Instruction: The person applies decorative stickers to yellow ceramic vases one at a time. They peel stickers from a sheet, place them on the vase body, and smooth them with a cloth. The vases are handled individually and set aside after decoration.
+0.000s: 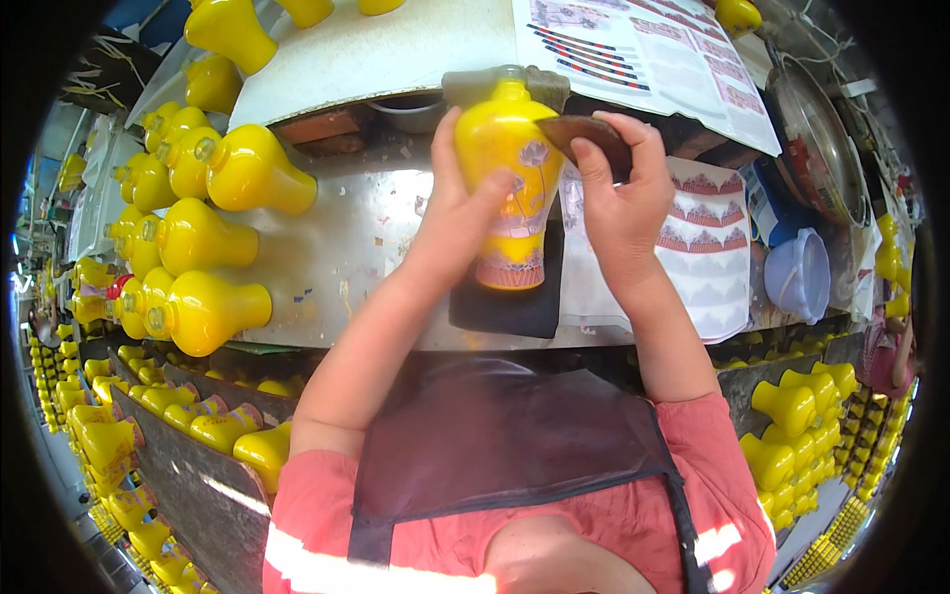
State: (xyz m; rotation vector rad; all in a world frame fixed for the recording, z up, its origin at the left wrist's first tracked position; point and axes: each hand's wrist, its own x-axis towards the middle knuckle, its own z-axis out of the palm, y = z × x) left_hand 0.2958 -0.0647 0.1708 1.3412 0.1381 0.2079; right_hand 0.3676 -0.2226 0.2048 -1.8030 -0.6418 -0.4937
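Note:
A yellow glossy bottle point(507, 129) lies with its neck on a rolled grey cloth point(550, 89) and its foot toward me, over a dark pad point(505, 315). Purple flower decals and a pinkish patterned band show on its side. My left hand point(468, 198) wraps around the bottle's left side, thumb across its front. In my right hand point(625, 183) is a thin dark brown scraper point(591, 139), pinched between thumb and fingers. The scraper's pointed end meets the bottle's right shoulder, or lies just in front of it; I cannot tell which.
Several plain yellow bottles point(259, 170) lie on the table at left. Decal sheets point(705, 252) rest at right, with more on the white board point(653, 59) behind. Beyond them are a lavender bucket point(798, 275) and a round metal pan point(813, 134). Racks of yellow bottles flank me.

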